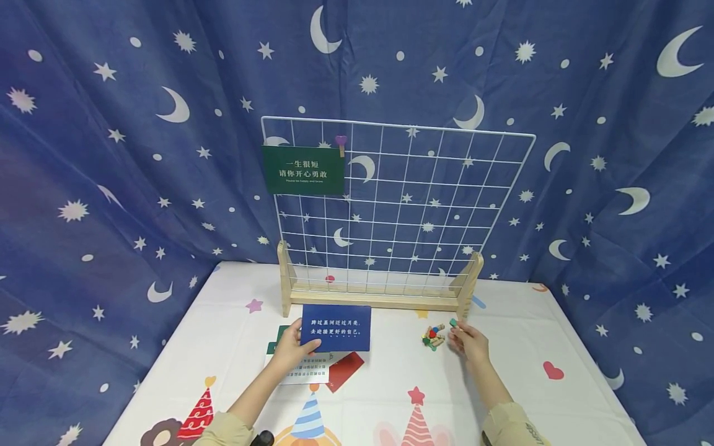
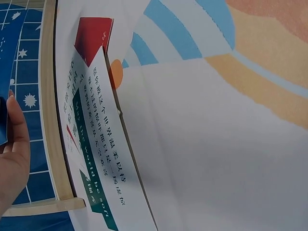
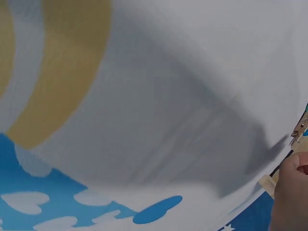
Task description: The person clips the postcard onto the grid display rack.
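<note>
My left hand (image 1: 295, 347) grips the left edge of a dark blue card (image 1: 337, 328) with white lettering, thumb on its front. It holds the card above a loose stack of cards: a white card (image 1: 304, 375), a red card (image 1: 344, 371) and green ones (image 1: 282, 331). In the left wrist view, only part of the blue card (image 2: 7, 62) shows. My right hand (image 1: 471, 344) pinches a small wooden clothespin with a green top (image 1: 453, 323). Beside it lies a little pile of clothespins (image 1: 432, 337) with coloured tops.
A white wire grid (image 1: 413, 204) stands in a wooden base (image 1: 374, 299) at the back of the table. On its upper left, a purple heart clothespin (image 1: 341, 144) holds a green card (image 1: 304, 170). A starry blue curtain (image 1: 139, 155) hangs behind the patterned tablecloth (image 1: 519, 322).
</note>
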The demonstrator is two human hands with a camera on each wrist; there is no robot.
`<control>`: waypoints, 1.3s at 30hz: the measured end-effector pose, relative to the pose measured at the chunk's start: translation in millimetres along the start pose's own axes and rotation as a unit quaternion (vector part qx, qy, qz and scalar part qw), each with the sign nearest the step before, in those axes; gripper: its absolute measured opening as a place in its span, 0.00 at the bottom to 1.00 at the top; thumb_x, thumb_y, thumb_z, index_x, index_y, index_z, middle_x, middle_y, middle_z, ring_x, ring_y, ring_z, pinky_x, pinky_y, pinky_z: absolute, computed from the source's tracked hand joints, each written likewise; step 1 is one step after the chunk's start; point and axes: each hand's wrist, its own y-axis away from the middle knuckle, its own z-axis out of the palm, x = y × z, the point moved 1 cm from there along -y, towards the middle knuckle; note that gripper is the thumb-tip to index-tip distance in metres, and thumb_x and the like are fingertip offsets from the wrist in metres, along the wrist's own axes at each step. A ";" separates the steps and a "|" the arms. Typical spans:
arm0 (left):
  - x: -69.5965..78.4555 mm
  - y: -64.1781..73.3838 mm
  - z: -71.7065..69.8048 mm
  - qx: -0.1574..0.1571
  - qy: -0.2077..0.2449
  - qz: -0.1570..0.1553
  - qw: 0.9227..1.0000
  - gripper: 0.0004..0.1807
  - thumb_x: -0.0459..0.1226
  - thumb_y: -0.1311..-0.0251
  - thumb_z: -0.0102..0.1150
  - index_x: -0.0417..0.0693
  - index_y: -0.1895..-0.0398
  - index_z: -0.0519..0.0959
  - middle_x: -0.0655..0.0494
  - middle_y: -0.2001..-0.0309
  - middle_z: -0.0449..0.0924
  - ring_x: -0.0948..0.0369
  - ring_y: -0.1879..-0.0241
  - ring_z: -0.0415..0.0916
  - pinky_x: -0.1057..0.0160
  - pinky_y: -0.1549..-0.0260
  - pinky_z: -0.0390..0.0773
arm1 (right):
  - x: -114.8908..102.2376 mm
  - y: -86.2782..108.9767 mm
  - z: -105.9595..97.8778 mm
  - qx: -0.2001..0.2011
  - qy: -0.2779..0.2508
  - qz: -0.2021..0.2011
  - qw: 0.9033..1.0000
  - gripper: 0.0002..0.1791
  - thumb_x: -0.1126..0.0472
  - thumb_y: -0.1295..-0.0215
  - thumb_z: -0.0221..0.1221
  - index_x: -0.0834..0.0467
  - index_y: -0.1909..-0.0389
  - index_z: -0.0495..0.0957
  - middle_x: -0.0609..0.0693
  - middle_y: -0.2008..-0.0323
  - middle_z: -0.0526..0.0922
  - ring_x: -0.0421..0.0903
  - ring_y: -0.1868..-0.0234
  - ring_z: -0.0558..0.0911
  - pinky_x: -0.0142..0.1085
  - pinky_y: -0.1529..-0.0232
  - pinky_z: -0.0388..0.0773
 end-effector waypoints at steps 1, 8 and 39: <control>0.0 -0.2 0.1 -0.002 -0.001 -0.001 1.000 0.26 0.23 0.46 0.60 0.34 0.42 0.68 0.33 0.56 0.81 0.48 0.65 0.84 0.61 0.74 0.84 | 0.1 0.5 -0.3 -0.005 -0.017 0.009 1.000 0.26 0.70 0.32 0.48 0.73 0.36 0.57 0.38 0.73 0.80 0.29 0.72 0.80 0.20 0.63 0.79; -1.5 -1.1 0.7 -0.009 -0.012 0.002 1.000 0.25 0.24 0.45 0.59 0.34 0.42 0.68 0.33 0.56 0.81 0.50 0.67 0.84 0.63 0.73 0.84 | -1.9 2.6 -2.5 -0.058 -0.157 0.060 0.984 0.20 0.71 0.30 0.38 0.65 0.38 0.57 0.42 0.69 0.76 0.33 0.67 0.78 0.21 0.55 0.77; 10.9 -2.4 4.4 -0.004 -0.002 -0.003 1.000 0.25 0.23 0.45 0.58 0.34 0.42 0.68 0.34 0.55 0.81 0.48 0.63 0.83 0.65 0.72 0.84 | 11.2 1.0 -9.9 -0.088 -0.148 0.007 0.985 0.13 0.60 0.26 0.42 0.52 0.58 0.77 0.42 0.72 0.74 0.33 0.70 0.76 0.23 0.59 0.79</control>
